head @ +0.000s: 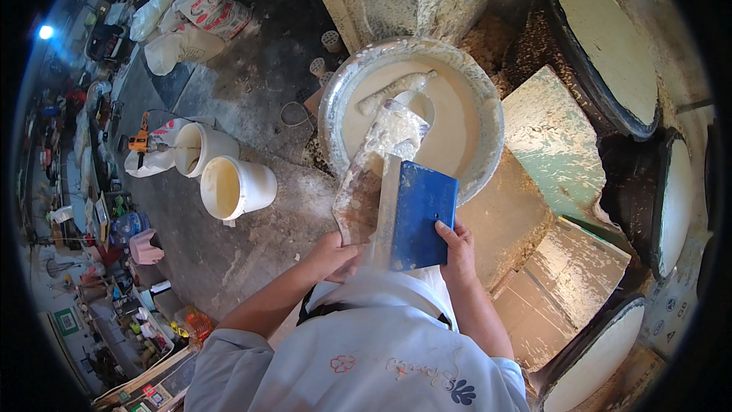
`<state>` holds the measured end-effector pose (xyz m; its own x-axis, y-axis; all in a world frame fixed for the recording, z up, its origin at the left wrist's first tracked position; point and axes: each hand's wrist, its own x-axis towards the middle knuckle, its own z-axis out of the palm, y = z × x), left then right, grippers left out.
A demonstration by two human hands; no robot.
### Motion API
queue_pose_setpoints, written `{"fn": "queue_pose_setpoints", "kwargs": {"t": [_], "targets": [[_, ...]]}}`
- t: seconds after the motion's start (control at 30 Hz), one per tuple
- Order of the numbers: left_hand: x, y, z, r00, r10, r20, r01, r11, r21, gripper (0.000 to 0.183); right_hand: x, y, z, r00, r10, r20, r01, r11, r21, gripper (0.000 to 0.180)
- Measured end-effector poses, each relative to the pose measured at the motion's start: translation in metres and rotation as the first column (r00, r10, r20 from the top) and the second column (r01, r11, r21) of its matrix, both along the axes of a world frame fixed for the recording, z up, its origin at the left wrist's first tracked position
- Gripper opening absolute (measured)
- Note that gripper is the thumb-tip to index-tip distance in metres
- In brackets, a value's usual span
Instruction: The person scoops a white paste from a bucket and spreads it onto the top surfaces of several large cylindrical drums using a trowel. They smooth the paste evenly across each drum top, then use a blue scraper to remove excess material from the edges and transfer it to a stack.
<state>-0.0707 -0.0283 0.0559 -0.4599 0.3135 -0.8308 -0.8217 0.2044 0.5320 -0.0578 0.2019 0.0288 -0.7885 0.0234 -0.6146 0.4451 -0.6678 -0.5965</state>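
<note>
In my right hand [459, 246] is a wide scraper [424, 214] with a blue back and a pale, coated blade edge. My left hand [334, 254] grips the near end of a long board-like piece [366, 183] smeared with wet, cream-coloured material. The scraper's blade edge lies along or just over the right side of this piece; contact cannot be told. The far end of the piece reaches over a large round basin [493, 143] of cream liquid. A coated, elongated object [394, 91] and a pale rounded form [416, 104] lie in the basin.
Left of the basin stand two white buckets [257, 187] [220, 146], with an orange power drill [140, 140] beside them. Filled sacks [183, 46] lie at upper left. Splattered cardboard [563, 292] and a green-faced sheet [563, 137] cover the right side, near dark round vessels [629, 200].
</note>
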Motion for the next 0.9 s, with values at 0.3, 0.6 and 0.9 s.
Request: {"fn": "queue_pose_setpoints", "kwargs": {"t": [0.3,0.6,0.9], "targets": [[0.002,0.000,-0.002,0.999,0.001,0.051,-0.002,1.000,0.004,0.019,0.012,0.019,-0.005,0.996,0.073,0.051,-0.075,0.997,0.020,0.021],[0.003,0.005,-0.005,0.999,0.001,0.053,0.001,1.000,-0.030,0.020,-0.006,0.047,-0.015,0.986,-0.164,-0.018,0.163,0.948,0.273,0.020],[0.005,0.029,-0.025,0.988,-0.005,-0.155,-0.008,0.997,-0.082,0.020,-0.043,0.105,-0.032,0.990,-0.021,0.141,-0.138,0.114,0.984,0.038]]}}
